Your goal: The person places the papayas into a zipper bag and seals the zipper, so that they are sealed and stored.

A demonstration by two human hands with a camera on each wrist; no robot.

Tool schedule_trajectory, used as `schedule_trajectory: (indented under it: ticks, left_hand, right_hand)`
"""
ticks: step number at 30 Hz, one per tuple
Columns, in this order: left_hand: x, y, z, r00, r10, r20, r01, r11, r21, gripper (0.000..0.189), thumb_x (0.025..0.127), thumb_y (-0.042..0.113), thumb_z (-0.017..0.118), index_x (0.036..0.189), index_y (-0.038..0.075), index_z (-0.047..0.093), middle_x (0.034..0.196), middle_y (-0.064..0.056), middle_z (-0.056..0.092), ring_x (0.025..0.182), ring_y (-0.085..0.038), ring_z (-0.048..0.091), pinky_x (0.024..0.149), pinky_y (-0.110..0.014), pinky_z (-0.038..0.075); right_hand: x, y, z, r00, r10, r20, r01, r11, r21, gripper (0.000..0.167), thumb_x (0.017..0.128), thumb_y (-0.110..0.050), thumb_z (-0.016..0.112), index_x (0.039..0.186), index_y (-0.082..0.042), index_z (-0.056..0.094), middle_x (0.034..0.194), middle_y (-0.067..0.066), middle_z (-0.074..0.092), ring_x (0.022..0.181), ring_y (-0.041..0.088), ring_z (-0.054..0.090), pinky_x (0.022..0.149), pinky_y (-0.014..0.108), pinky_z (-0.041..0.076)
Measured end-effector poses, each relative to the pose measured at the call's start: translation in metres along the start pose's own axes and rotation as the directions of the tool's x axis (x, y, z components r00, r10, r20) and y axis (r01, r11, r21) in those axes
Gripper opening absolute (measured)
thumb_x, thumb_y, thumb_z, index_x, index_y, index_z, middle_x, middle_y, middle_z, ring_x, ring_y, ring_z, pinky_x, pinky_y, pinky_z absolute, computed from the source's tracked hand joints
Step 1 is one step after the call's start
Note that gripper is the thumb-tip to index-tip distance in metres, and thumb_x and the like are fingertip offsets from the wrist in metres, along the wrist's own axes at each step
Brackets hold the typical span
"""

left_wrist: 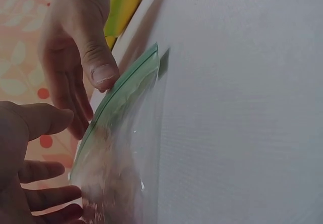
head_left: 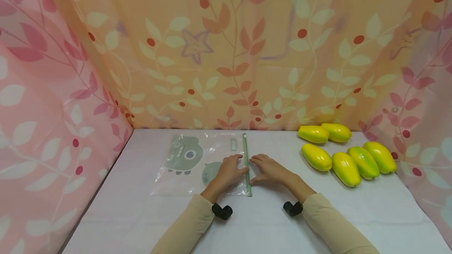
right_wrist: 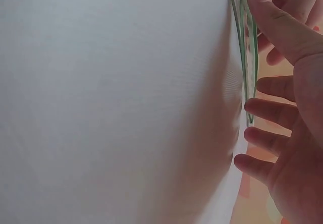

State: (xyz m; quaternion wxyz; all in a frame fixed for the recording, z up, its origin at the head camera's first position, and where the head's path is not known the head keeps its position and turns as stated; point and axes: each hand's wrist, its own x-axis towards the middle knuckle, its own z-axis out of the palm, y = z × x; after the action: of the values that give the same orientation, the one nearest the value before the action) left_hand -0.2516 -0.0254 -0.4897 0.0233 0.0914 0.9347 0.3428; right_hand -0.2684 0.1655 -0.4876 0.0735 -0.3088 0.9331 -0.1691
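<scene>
A clear plastic zip bag (head_left: 185,154) with green dinosaur prints lies flat on the white table, its green zip strip (head_left: 245,144) along the right edge. My left hand (head_left: 228,172) is over the bag beside the strip, fingers spread and holding nothing. Just right of the strip is my right hand (head_left: 271,171), its thumb and fingers apart. In the left wrist view the right thumb (left_wrist: 103,75) comes right to the strip, which bows up from the table. Two green edges (right_wrist: 254,57) stand slightly apart at the bag's mouth in the right wrist view.
Several yellow-green, mango-like fruits (head_left: 346,169) lie at the table's right side, two of them behind the others near the back edge. Patterned curtains (head_left: 233,69) rise behind the table and on both sides. Each wrist carries a small black camera (head_left: 222,211).
</scene>
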Motion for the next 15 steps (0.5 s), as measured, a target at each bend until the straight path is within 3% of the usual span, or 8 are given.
schedule_trajectory:
  ticks: [8, 15]
  left_hand:
    - [0.005, 0.003, 0.007, 0.997, -0.077, -0.019, 0.078, 0.993, 0.084, 0.063, 0.081, 0.040, 0.075, 0.133, 0.008, 0.055, 0.125, -0.013, 0.058, 0.114, -0.029, 0.050, 0.093, -0.044, 0.047]
    - [0.005, 0.008, 0.012, 0.995, -0.090, -0.047, 0.095, 0.986, 0.138, 0.068, 0.077, 0.042, 0.078, 0.133, 0.009, 0.056, 0.124, -0.011, 0.057, 0.117, -0.029, 0.049, 0.094, -0.046, 0.046]
  right_hand:
    - [0.001, -0.001, -0.001, 1.000, -0.021, 0.005, 0.021, 1.000, -0.008, 0.087, 0.074, -0.052, 0.078, 0.138, -0.001, 0.050, 0.142, 0.017, 0.050, 0.135, 0.036, 0.043, 0.111, 0.053, 0.036]
    - [0.001, 0.000, 0.001, 1.000, -0.017, 0.002, 0.017, 1.000, -0.013, 0.087, 0.073, -0.054, 0.078, 0.137, 0.000, 0.051, 0.141, 0.017, 0.051, 0.135, 0.036, 0.043, 0.111, 0.052, 0.037]
